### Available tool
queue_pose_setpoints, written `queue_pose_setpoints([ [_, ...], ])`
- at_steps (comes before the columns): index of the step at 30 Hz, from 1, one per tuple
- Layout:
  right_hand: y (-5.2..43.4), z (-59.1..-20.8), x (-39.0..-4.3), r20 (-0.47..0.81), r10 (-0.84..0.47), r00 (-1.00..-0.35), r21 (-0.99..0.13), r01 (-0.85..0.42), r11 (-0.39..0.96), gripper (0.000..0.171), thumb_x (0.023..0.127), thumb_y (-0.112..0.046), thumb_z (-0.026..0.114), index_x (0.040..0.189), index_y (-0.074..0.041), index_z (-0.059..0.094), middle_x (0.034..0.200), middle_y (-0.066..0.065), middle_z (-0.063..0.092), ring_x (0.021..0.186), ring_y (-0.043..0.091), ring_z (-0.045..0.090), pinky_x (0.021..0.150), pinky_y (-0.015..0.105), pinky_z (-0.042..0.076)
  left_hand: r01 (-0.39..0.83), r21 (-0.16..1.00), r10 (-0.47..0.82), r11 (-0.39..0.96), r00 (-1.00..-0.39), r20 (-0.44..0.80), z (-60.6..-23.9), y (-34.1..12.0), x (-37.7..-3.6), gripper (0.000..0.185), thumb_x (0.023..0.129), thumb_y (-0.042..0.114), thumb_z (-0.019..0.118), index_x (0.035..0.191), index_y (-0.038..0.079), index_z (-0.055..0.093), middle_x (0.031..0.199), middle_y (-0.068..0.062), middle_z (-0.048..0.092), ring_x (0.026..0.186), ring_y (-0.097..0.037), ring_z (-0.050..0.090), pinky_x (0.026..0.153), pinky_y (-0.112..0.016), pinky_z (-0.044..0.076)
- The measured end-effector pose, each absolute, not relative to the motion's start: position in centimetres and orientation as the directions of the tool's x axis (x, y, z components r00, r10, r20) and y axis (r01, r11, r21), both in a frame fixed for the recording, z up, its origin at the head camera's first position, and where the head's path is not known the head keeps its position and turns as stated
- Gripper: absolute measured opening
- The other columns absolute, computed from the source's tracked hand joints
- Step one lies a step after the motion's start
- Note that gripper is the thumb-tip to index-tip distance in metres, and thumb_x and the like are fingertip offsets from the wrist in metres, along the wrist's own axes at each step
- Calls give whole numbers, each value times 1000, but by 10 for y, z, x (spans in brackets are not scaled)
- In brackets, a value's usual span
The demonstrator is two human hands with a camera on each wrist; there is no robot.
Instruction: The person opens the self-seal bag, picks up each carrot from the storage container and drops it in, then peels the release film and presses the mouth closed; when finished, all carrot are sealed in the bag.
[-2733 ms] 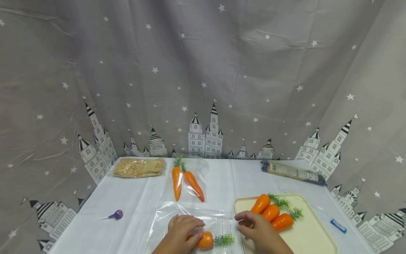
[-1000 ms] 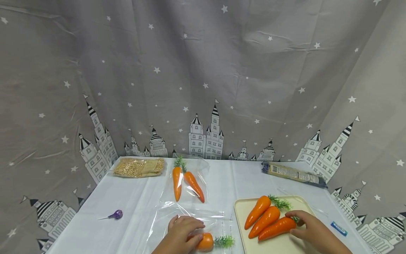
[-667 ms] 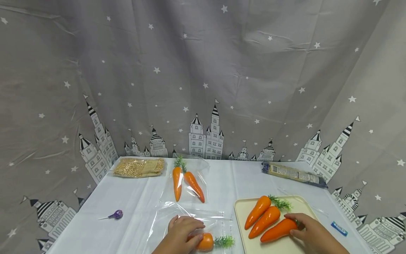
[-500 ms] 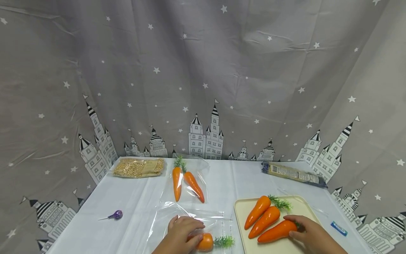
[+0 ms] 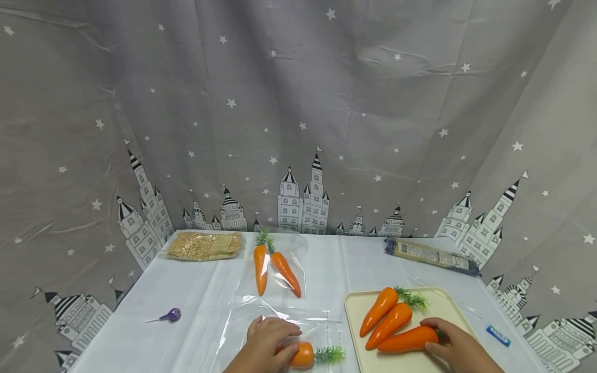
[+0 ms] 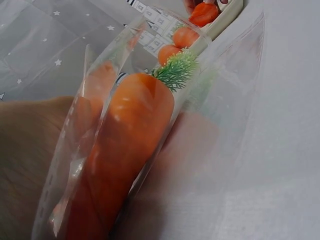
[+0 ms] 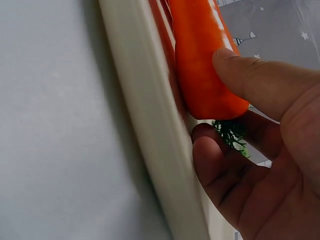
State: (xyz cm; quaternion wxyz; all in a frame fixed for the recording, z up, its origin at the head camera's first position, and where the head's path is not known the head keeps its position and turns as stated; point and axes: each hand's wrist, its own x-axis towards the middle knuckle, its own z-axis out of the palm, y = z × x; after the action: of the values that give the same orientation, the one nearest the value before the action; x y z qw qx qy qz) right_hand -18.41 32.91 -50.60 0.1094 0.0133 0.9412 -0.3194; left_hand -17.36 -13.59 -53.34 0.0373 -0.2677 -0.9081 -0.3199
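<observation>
My left hand curls over a carrot on a clear plastic bag. In the left wrist view this carrot shows behind clear film, its green top pointing away. At the right, my right hand grips the leafy end of the nearest carrot on a cream tray. The right wrist view shows the thumb pressing that carrot, with its green top partly hidden by fingers. Two more carrots lie beside it on the tray.
Behind the left hand lies a clear bag with two carrots. A packet of yellow kernels is at the back left, a long dark-ended packet at the back right. A purple lollipop and a small blue packet lie at the sides.
My right hand has moved from the tray's left side to the nearest carrot's leafy end. That carrot has turned slightly, its tip now apart from its earlier place. The left hand stays put.
</observation>
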Motion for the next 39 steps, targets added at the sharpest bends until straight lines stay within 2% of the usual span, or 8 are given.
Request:
queue_pose_setpoints([
  [3,329,-508,-181,-196,-57,-979,-598,73,799,57,84,-36,86,134,-15,66,132,7,70,119,32,66,100,62,52,511,561,465,651,-853,238,-533,-136,-173,24,99,43,70,117,28,75,120,19,71,117,-17,58,101,-81,30],
  [15,323,-514,-178,-193,12,-981,-595,127,794,62,81,-36,88,133,-11,67,131,10,70,112,28,69,91,52,59,533,543,461,649,-843,276,-535,-135,-173,23,98,41,72,116,28,76,119,19,72,116,-16,59,100,-81,32],
  [26,320,-515,-173,-168,11,-986,-644,118,756,63,82,-39,88,134,-11,67,131,11,70,106,25,70,88,49,61,539,531,457,654,-841,291,-534,-135,-173,22,98,41,72,115,27,76,118,19,72,115,-16,60,99,-80,33],
  [33,312,-507,-168,-106,-12,-994,-671,62,738,61,84,-36,87,136,-13,67,133,9,69,111,22,69,89,42,62,500,540,457,677,-861,223,-533,-135,-174,24,98,41,72,116,28,76,118,20,72,116,-16,59,102,-80,31],
  [39,300,-500,-168,-57,-14,-998,-644,26,764,57,86,-33,86,137,-17,66,136,7,68,104,12,68,87,30,59,483,550,461,681,-867,189,-531,-135,-173,24,98,43,72,117,29,76,119,20,72,117,-18,59,103,-81,29],
])
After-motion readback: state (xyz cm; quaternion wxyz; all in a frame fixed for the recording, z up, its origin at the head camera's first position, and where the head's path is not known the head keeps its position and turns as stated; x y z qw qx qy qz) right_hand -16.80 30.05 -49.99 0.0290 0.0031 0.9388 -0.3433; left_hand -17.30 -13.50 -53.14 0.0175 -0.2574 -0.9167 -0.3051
